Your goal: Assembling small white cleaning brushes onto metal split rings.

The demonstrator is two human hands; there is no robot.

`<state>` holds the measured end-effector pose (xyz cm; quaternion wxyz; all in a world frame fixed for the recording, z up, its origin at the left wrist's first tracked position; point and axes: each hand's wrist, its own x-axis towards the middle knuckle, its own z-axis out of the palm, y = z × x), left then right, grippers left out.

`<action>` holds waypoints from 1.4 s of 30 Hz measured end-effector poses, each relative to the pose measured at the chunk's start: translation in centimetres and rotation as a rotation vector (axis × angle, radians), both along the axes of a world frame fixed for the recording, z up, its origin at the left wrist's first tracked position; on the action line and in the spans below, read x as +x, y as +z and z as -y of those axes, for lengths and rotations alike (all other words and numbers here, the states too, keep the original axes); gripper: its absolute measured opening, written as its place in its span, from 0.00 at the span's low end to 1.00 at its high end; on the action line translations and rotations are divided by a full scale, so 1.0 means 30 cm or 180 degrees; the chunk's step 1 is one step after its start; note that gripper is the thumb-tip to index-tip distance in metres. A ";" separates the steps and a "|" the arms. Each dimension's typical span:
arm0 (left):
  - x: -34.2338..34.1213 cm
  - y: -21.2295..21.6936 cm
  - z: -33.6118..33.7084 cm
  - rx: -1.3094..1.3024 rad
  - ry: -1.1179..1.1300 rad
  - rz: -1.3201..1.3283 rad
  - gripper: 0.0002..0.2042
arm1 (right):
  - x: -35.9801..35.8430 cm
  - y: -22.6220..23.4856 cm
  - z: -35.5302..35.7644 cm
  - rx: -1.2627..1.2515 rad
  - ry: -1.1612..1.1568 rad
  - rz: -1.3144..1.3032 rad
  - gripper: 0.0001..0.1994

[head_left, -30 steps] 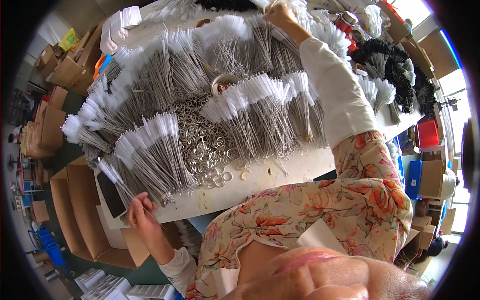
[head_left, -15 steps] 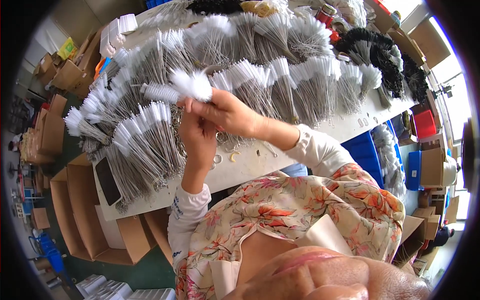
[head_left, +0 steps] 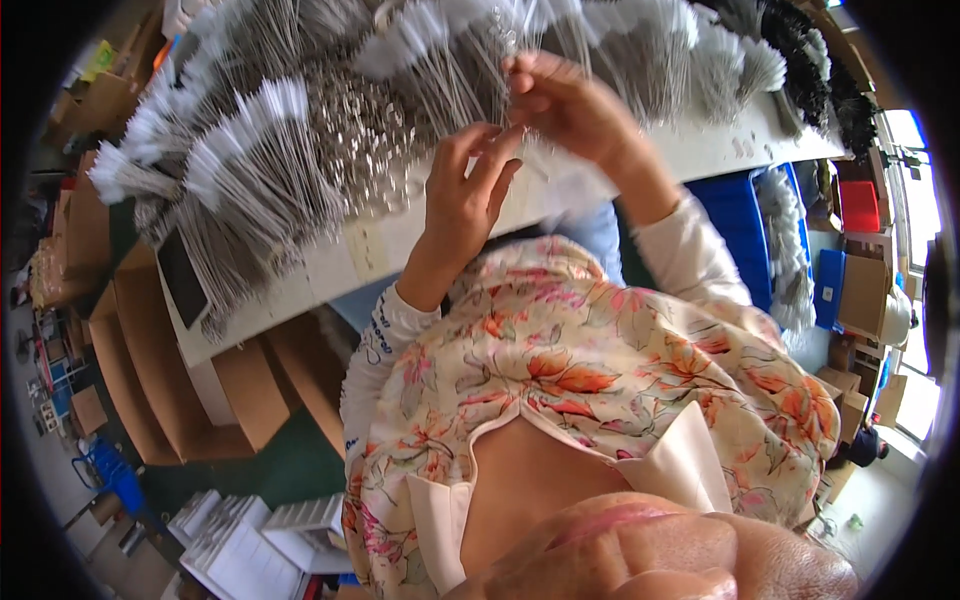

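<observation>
My left hand [head_left: 462,200] is raised over the table's near edge, palm inward, its thumb and fingers apart with nothing plainly between them. Just right of it and a little farther off, my right hand [head_left: 572,108] has its thumb and fingers pinched together; what they hold, if anything, is too small or blurred to name. Beyond the hands stand bundles of wire brushes [head_left: 440,65] with white bristle heads and thin metal stems. A heap of small shiny metal pieces [head_left: 365,140] lies left of my left hand, beside another brush bundle [head_left: 265,160].
The pale table [head_left: 375,245] spans the view. A dark phone [head_left: 183,278] lies at its left edge. Open cardboard boxes [head_left: 165,350] stand below on the left, white crates [head_left: 245,550] nearer. A blue bin [head_left: 725,225] holding white-bristled brushes is at the right.
The white brushes that were in my hands no longer show there. Both hands have moved right and come apart, and the left fingers have spread. The view has shifted, uncovering the metal heap.
</observation>
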<state>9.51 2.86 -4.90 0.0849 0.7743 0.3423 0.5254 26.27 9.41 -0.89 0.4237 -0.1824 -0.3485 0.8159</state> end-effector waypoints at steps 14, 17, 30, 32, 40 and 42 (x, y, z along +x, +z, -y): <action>-0.057 -0.168 0.220 -0.1401 -0.0402 0.0397 0.11 | 0.026 -0.140 0.284 0.2345 0.0913 0.3737 0.08; -0.090 -0.118 0.231 -0.0781 -0.0417 0.0298 0.09 | -0.013 -0.096 0.287 0.0396 0.1574 0.2699 0.10; -0.221 -0.120 -0.064 -0.0920 0.0484 -0.2002 0.07 | 0.082 -0.183 0.221 0.3840 0.0170 0.5207 0.06; -0.239 -0.125 -0.061 -0.0810 0.0602 -0.2020 0.08 | 0.046 -0.167 0.222 0.3145 -0.0069 0.4505 0.05; -0.225 -0.033 0.057 -0.3124 -0.0901 0.2942 0.11 | -0.113 -0.007 0.201 0.1510 -0.0308 0.2477 0.05; -0.186 -0.038 0.081 -0.3169 -0.1768 0.4391 0.10 | -0.145 -0.001 0.205 0.1686 -0.0363 0.2292 0.05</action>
